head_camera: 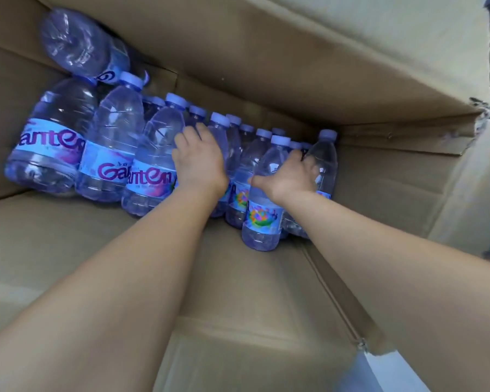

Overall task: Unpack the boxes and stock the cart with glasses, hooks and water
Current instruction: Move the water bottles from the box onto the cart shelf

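Both your arms reach down into a large cardboard box (pixel 266 66), its flaps folded outward, where the water waits to be unpacked; your left hand (pixel 200 162) lies over the small bottles (pixel 238 154) packed upright at the middle of the box, fingers curled down among the caps and apparently closing on one bottle, though exactly which it holds cannot be told; your right hand (pixel 290 176) wraps a nearer small bottle (pixel 263 210) around its shoulder, thumb on the side facing you and fingers bent round the far side, a grip that looks meant to lift it straight up out of the row; to the left of the small bottles, against the box's left wall, stand three large bottles (pixel 111 142), leaning slightly, with a fourth large bottle (pixel 79 43) lying tipped on top near the box's far corner; the large bottles' pale blue labels carry purple lettering that reads "Ganten", partly cut off on two of them; the small bottles wear bright, many-coloured labels whose print is too blurred to read; all caps are pale lilac; the bottles crowd one end of the box, likely because the rest of the row has been cleared; no cart, glasses or hooks show here, so the stocking seems still at its water stage.
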Tool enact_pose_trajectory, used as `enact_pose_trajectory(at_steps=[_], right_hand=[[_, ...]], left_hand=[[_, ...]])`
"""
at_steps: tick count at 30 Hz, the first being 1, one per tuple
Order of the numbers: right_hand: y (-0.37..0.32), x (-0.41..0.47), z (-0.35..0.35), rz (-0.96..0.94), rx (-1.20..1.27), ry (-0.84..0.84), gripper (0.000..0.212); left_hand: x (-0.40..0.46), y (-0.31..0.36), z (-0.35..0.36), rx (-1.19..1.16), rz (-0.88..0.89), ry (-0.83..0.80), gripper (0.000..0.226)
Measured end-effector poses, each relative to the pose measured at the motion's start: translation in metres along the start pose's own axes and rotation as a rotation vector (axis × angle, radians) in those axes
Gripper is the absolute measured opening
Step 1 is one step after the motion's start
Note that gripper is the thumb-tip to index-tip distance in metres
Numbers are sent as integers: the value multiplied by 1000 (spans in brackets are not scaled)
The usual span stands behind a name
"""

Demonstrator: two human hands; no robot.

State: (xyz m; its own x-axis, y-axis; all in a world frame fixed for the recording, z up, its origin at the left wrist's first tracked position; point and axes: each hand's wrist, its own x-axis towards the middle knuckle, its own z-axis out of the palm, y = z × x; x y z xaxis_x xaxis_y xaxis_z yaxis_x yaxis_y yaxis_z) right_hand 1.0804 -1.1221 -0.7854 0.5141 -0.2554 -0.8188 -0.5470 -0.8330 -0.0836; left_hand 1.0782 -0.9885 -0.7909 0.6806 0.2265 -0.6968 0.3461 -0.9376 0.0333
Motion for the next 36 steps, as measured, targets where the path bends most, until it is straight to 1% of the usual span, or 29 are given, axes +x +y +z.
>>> enact_pose_trajectory(at_steps=[3,6,9,12,16,21,25,29,33,36], right_hand=[[2,-15,6,-14,200,-26,78],[3,-28,6,-72,320,-34,69],[8,-48,1,-175,359,3,73],[14,-78,-11,-248,389,58,79],[11,-123,-42,-246,551,121,83],[11,-185,-96,-297,654,187,81],[18,-238,-137,-385,735,251,77],[42,-290,-168,-458,787,293,73],[86,-338,-187,-517,779,341,78],[137,-375,-192,-560,772,405,74]], left_hand=[[-14,0,2,-78,87,14,88],[-27,-1,-1,-242,70,-46,87],[-35,-5,-13,-328,60,-57,85],[-56,-9,-37,-453,59,-15,89],[-100,-3,-77,-599,127,52,90],[-163,10,-136,-756,131,121,89],[-215,20,-176,-782,192,200,91],[-274,36,-203,-800,276,270,92],[-340,54,-204,-833,342,320,93],[-394,73,-187,-802,415,365,91]])
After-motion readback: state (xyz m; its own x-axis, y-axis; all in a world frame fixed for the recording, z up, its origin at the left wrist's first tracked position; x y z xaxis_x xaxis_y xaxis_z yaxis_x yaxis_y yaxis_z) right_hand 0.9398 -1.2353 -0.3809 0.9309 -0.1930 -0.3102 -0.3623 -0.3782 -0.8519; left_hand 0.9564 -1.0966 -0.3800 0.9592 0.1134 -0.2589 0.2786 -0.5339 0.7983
